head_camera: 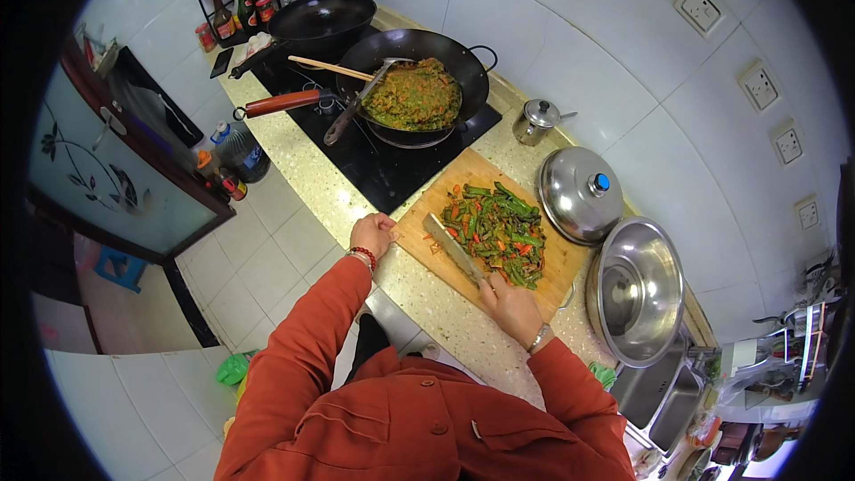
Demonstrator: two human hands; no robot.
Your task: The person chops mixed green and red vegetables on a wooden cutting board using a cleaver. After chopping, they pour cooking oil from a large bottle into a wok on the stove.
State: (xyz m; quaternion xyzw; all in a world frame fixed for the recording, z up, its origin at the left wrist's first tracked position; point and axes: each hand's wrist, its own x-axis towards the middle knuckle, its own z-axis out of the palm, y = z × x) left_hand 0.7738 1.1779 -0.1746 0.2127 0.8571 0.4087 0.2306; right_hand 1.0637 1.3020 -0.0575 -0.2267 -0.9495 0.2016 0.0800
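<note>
A wooden cutting board (pixel 411 227) lies on the speckled countertop, with a pile of chopped green and red peppers (pixel 497 230) on it. My right hand (pixel 511 307) grips a cleaver (pixel 454 250), its blade at the near left side of the pile. At the board's left corner rests my left hand (pixel 374 235), fingers curled together near the counter edge; whether it touches the board I cannot tell. Beyond, a wok (pixel 474 80) on the black cooktop (pixel 364 167) holds a mound of chopped green and red food (pixel 417 97), with a spatula (pixel 354 103) and wooden chopsticks (pixel 327 67) resting in it.
A second wok (pixel 324 20) stands behind the first, near seasoning bottles (pixel 222 17) on a rack. Right of the board are a steel lid (pixel 578 194), a large steel basin (pixel 634 294) and the sink (pixel 648 387). A small lidded metal pot (pixel 534 123) stands by the tiled wall.
</note>
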